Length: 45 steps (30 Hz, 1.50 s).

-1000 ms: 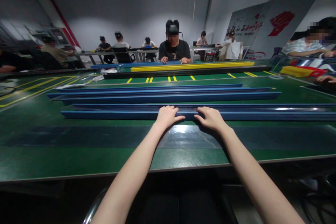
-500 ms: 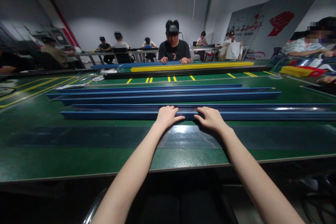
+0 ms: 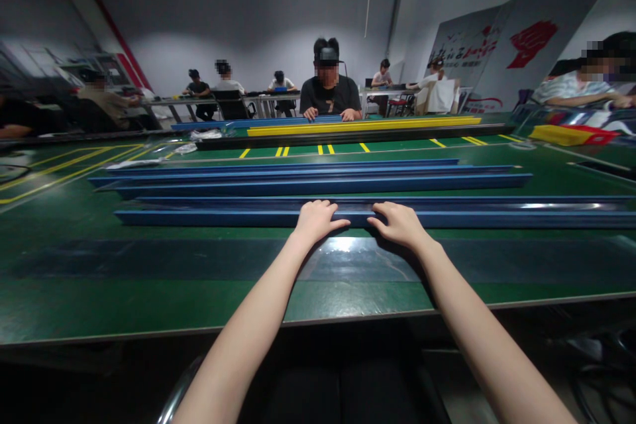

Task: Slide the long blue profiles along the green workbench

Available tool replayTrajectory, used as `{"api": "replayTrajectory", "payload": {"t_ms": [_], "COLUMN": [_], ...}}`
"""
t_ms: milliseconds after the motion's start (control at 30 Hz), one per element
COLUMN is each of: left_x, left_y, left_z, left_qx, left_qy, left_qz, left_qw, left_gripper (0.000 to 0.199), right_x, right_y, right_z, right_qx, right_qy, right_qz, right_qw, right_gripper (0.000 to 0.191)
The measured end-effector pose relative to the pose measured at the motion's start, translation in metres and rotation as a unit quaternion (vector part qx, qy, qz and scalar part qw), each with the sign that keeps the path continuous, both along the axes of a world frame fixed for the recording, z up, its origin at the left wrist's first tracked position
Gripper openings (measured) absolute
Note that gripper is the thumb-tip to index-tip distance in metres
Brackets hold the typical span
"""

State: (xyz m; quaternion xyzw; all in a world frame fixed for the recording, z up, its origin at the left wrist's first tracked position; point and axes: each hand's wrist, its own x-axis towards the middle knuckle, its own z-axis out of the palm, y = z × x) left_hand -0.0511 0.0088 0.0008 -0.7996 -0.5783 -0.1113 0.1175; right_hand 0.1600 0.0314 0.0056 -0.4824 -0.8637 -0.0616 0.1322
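A long blue channel strip (image 3: 223,218) lies across the green table in front of me. My left hand (image 3: 318,218) grips its near wall, fingers curled over the top and thumb along the front face. To the right, a short gap away, my right hand (image 3: 395,220) grips the same wall in the same way. Inside the channel, fingertips are partly hidden. Between the strip and the table's near edge, a long clear plastic sheet (image 3: 163,258) lies flat beneath my forearms. Just beyond the held strip lie more blue strips (image 3: 318,183), roughly parallel to it.
Farther back are a yellow strip (image 3: 362,126) and a black strip (image 3: 348,139). A person (image 3: 329,96) sits across the table with both hands on another blue strip. At right are yellow and red trays (image 3: 561,135) beside another person. Several people sit behind.
My hands and the blue strip stay put. At the right edge, the other person's arm and a hand near the trays have shifted.
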Motion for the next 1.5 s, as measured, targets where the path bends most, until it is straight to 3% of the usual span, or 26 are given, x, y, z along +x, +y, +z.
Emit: {"api": "replayTrajectory", "payload": {"t_ms": [567,767,1067,1367,1500], "left_x": [0.000,-0.009,-0.034,-0.040,-0.041], "left_y": [-0.001,-0.004,-0.010,-0.012,-0.010], "left_z": [0.001,0.012,0.027,0.029,0.028], "left_qx": [-0.002,-0.046,-0.084,-0.092,-0.098], "left_qy": [-0.002,0.009,0.004,-0.006,-0.016], "left_qz": [-0.006,-0.034,0.005,0.015,0.018], "left_qw": [1.000,0.998,0.996,0.996,0.995], "left_gripper": [0.051,0.037,0.028,0.019,0.021], "right_x": [0.000,-0.001,-0.004,-0.021,-0.038], "right_y": [-0.002,-0.003,-0.003,0.003,0.005], "right_z": [0.000,0.002,0.001,0.009,0.009], "right_qx": [0.007,0.007,0.033,0.081,0.115], "right_qy": [0.006,-0.001,-0.010,-0.093,-0.100], "right_qz": [0.013,0.012,-0.001,0.009,0.044], "right_qw": [1.000,1.000,0.999,0.992,0.987], "right_gripper": [0.031,0.039,0.042,0.055,0.053]}}
